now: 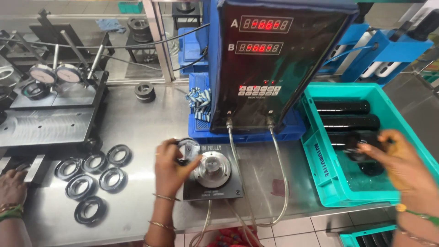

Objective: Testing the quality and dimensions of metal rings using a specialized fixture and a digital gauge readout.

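My left hand (171,167) grips a black ring-shaped part (188,148) just left of a round metal gauge plug (212,168), which stands on a dark base plate (228,190). Out to the right, my right hand (402,164) is shut on a black ring part (361,144) over the teal crate (322,160), which holds rows of stacked black rings (350,122). Two hoses run from the base plate up to a tall black display unit (274,64) with red digits.
Several black rings (93,176) lie loose on the steel table at left. Another person's hand (11,187) rests at the left edge. Dial gauges on a dark fixture (55,73) stand at back left, and a single ring (145,90) sits behind. Blue crates sit under the display unit.
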